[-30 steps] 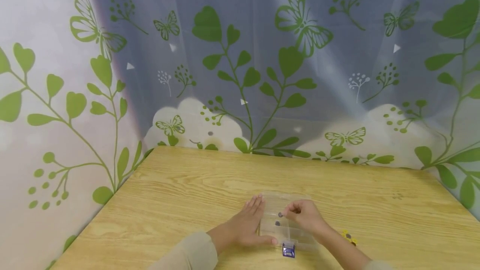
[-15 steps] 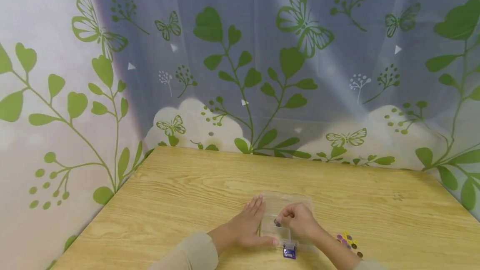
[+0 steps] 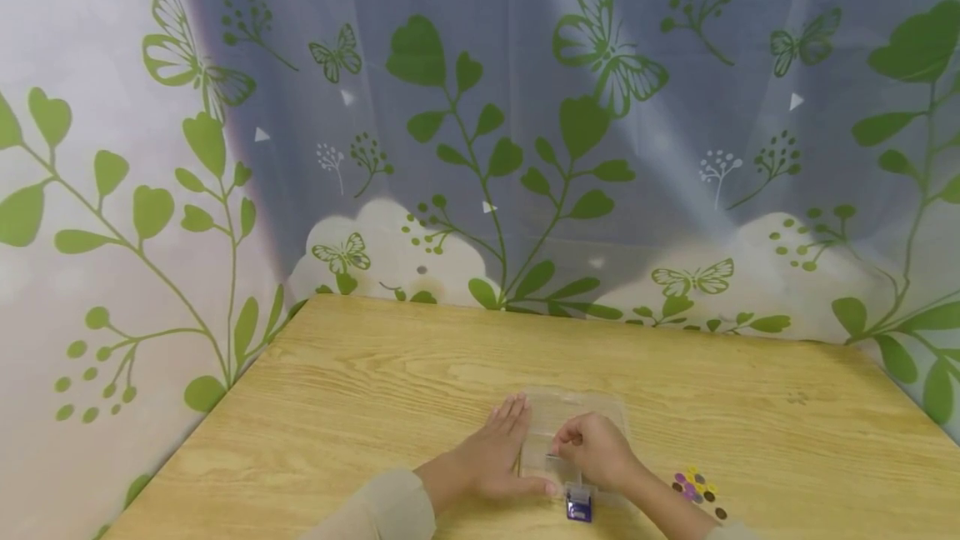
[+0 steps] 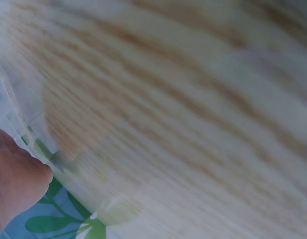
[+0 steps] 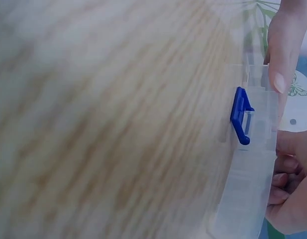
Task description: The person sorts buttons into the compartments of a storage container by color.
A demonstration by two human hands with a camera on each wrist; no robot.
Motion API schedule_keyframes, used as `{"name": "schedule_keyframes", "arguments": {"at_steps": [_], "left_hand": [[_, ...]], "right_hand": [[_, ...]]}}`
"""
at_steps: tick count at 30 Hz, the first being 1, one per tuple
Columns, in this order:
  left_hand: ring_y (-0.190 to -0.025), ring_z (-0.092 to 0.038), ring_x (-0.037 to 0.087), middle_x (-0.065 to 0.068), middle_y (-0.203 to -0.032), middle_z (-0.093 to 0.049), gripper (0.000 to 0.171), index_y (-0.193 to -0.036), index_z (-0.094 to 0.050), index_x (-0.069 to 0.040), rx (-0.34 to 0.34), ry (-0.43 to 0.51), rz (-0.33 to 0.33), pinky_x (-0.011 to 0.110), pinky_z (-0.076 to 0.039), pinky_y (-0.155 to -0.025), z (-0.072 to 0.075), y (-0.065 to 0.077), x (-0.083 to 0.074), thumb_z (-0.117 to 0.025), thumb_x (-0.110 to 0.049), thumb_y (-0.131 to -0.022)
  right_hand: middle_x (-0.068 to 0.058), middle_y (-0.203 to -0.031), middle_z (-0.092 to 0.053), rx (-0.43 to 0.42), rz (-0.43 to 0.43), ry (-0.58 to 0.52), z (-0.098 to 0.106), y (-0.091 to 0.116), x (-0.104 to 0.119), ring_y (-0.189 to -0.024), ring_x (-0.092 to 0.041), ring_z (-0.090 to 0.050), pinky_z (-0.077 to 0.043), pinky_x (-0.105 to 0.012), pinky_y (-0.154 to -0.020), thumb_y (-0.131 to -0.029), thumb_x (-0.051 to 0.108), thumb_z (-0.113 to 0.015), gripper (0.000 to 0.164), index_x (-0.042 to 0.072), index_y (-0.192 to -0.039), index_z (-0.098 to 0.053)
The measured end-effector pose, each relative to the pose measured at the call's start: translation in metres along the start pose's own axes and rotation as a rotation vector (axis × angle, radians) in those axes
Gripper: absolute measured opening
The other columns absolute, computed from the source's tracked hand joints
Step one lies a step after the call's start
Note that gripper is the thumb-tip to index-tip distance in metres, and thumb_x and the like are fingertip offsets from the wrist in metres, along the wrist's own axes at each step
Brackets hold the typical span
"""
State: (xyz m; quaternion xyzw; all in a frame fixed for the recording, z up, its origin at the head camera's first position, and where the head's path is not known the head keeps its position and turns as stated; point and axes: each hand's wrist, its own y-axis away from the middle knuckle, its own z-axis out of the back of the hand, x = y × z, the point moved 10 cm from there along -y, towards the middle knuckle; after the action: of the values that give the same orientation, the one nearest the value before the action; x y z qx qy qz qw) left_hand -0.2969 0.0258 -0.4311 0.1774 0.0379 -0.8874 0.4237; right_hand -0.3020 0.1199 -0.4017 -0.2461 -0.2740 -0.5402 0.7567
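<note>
A clear plastic divided box stands open on the table with its blue latch toward me. My left hand lies along the box's left side, fingers straight and thumb reaching across the front rim. Inside a left-hand compartment, my right hand pinches a small dark disc, seen nearly edge-on at the fingertips. In the right wrist view, the curled right fingers dip behind the box's clear wall. Only part of a hand shows at the left wrist view's edge.
A loose group of small discs in yellow, purple and dark colours lies right of the box, beside my right forearm. The wooden table runs back to a curtain printed with leaves and butterflies.
My right hand has moved slightly left and toward me, down to the dark disc. Its forearm has shifted, so more of the loose discs show. My left hand stays in place.
</note>
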Motion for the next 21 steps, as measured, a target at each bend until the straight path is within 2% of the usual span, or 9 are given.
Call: {"name": "schedule_keyframes", "arguments": {"at_steps": [6, 13, 21], "left_hand": [[-0.145, -0.003, 0.030, 0.019, -0.155, -0.002, 0.101, -0.147, -0.010, 0.003, 0.000, 0.004, -0.005, 0.044, -0.014, -0.118, -0.001, 0.000, -0.001, -0.046, -0.068, -0.084], [-0.145, -0.003, 0.029, 0.018, -0.156, -0.002, 0.102, -0.148, -0.009, 0.001, 0.006, -0.013, 0.005, 0.043, -0.014, -0.119, -0.001, 0.001, 0.000, -0.045, -0.069, -0.083], [-0.145, -0.004, 0.029, 0.018, -0.156, -0.002, 0.102, -0.147, -0.010, 0.002, -0.005, -0.006, 0.004, 0.041, -0.013, -0.119, 0.002, 0.002, -0.001, -0.045, -0.069, -0.083]], "right_hand": [[-0.001, -0.072, -0.067, 0.014, 0.013, -0.047, 0.000, 0.001, -0.001, -0.061, -0.007, -0.051, -0.044, -0.016, -0.053, -0.082, 0.008, -0.066, 0.007, 0.005, -0.077, -0.070], [-0.005, -0.064, -0.062, -0.085, -0.006, -0.140, 0.016, 0.003, -0.006, -0.051, -0.002, -0.041, -0.036, -0.015, -0.044, -0.082, 0.008, -0.067, 0.008, 0.001, -0.080, -0.070], [-0.006, -0.076, -0.067, -0.109, 0.031, -0.159, 0.034, 0.013, -0.013, -0.060, 0.002, -0.045, -0.042, -0.016, -0.052, -0.085, 0.015, -0.066, 0.014, 0.000, -0.085, -0.069]]}}
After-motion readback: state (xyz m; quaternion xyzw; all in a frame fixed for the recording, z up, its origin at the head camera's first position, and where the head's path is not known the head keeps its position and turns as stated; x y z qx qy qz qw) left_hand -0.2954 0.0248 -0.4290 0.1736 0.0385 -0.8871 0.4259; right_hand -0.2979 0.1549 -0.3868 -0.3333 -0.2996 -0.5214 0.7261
